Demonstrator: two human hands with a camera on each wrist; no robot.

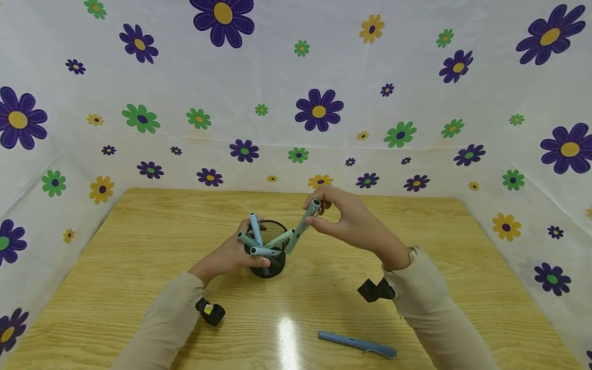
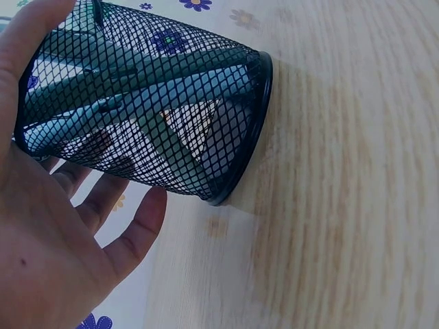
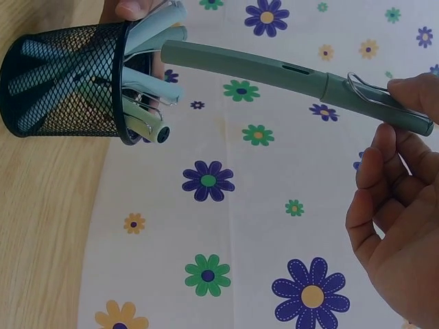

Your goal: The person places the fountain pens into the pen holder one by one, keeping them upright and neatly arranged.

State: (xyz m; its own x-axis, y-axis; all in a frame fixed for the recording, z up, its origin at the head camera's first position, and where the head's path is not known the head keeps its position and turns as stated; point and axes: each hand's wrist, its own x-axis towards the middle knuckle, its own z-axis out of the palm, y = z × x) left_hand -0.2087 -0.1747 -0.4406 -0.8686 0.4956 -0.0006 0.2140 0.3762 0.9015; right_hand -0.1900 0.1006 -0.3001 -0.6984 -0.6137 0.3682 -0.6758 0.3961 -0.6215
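A black mesh pen holder (image 1: 270,268) stands on the table with several pens leaning in it, pale blue, dark green and light green. My left hand (image 1: 233,253) grips its side, thumb toward the front and fingers behind; the left wrist view shows the mesh wall (image 2: 171,82) between them. Between thumb and fingers, my right hand (image 1: 349,218) pinches a dark green pen (image 3: 260,72) by its clip end. That pen slants down, its other end close by the holder's rim (image 3: 126,82). In the right wrist view the pen's metal clip (image 3: 374,92) faces up.
A blue pen (image 1: 356,344) lies on the wooden table (image 1: 139,246) near the front, below the right forearm. Behind and at both sides hangs a white cloth (image 1: 259,77) printed with flowers. Small black cameras sit on both wrists.
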